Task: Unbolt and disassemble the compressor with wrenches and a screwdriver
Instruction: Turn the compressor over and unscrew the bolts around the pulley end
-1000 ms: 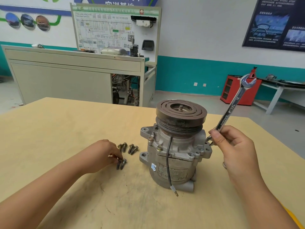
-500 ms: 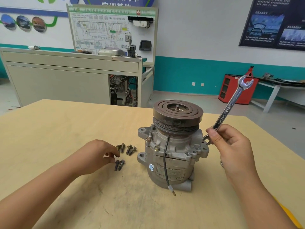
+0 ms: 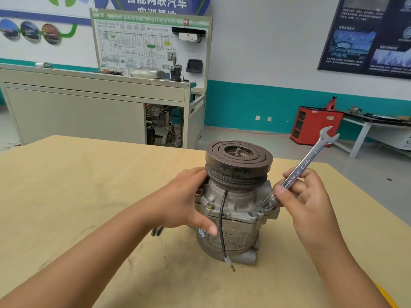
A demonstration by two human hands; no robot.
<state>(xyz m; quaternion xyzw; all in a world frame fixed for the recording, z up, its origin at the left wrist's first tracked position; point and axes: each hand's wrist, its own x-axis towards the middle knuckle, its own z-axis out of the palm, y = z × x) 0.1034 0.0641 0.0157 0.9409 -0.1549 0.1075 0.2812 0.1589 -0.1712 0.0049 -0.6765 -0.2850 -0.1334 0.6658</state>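
Observation:
The grey compressor (image 3: 235, 210) stands upright on the wooden table (image 3: 89, 185), its dark grooved pulley (image 3: 239, 160) on top and a black wire (image 3: 222, 230) hanging down its front. My left hand (image 3: 184, 201) grips the compressor's left side, thumb on the lower housing. My right hand (image 3: 304, 201) holds a chrome combination wrench (image 3: 307, 161); its ring end sits on a bolt at the right flange (image 3: 269, 202) and its open end points up and to the right. Removed bolts (image 3: 156, 231) lie mostly hidden behind my left wrist.
Beyond the table stand a grey cabinet bench (image 3: 93, 107) with a wiring-diagram board (image 3: 151, 45), a red tool cabinet (image 3: 315, 125) and a white side table (image 3: 378, 130). A yellow strip (image 3: 387, 296) shows at the table's near right corner.
My left hand has left the loose bolts and moved right to grip the compressor's left side. The wrench and right hand have stayed at the right flange.

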